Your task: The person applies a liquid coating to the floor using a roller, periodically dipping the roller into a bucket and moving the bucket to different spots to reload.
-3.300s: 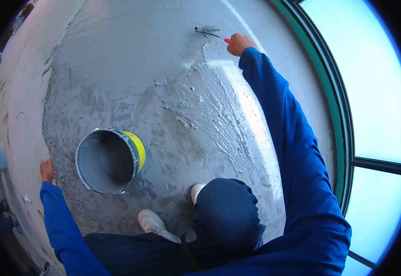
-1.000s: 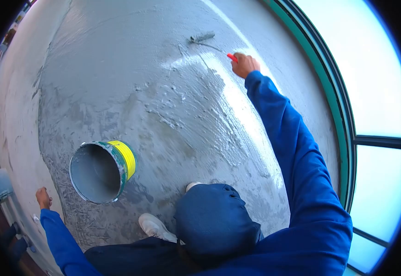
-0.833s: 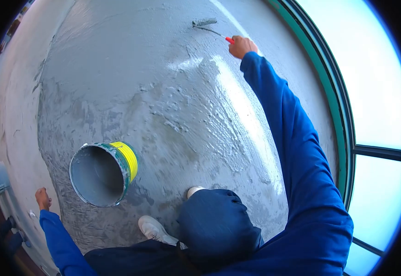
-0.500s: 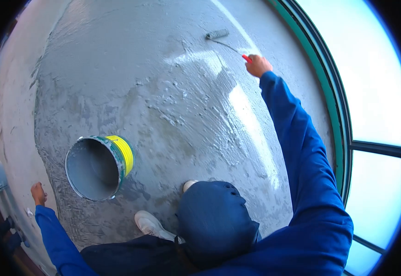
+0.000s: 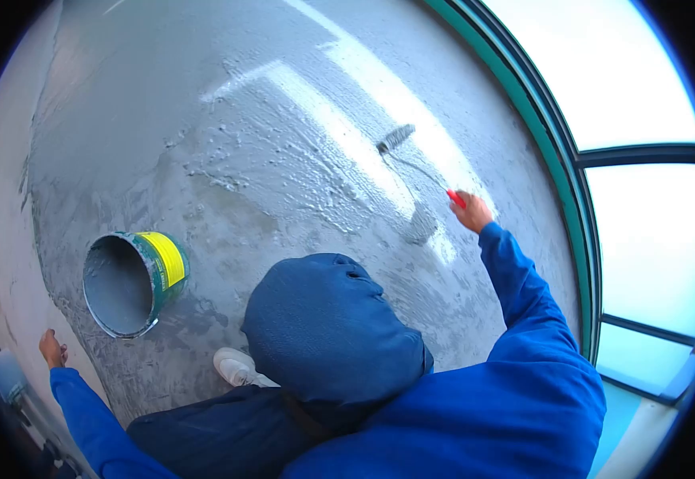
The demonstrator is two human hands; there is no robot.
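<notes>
My right hand (image 5: pixel 473 212) is wrapped round the red handle (image 5: pixel 456 199) of a paint roller. The roller's grey, coated sleeve (image 5: pixel 398 138) rests on the floor, which is spread with wet grey coating (image 5: pixel 284 172). Low on the left is my left hand (image 5: pixel 53 349), its fingers curled with nothing visible in them. A green bucket with a yellow label (image 5: pixel 163 261) stands to the right of that hand, apart from it. Grey residue lines the bucket's inside.
A green-edged window frame (image 5: pixel 559 164) curves along the right side. My white shoe (image 5: pixel 238 368) is on the floor, beside a large dark blue rounded shape (image 5: pixel 323 327) that hides part of it. A pale strip of floor (image 5: pixel 8 239) and a whitish container (image 5: pixel 6 374) lie at left.
My right hand and the roller have come nearer to my body. The view has shifted, so the bucket now appears further left. A fresh roller mark crosses the shiny patch.
</notes>
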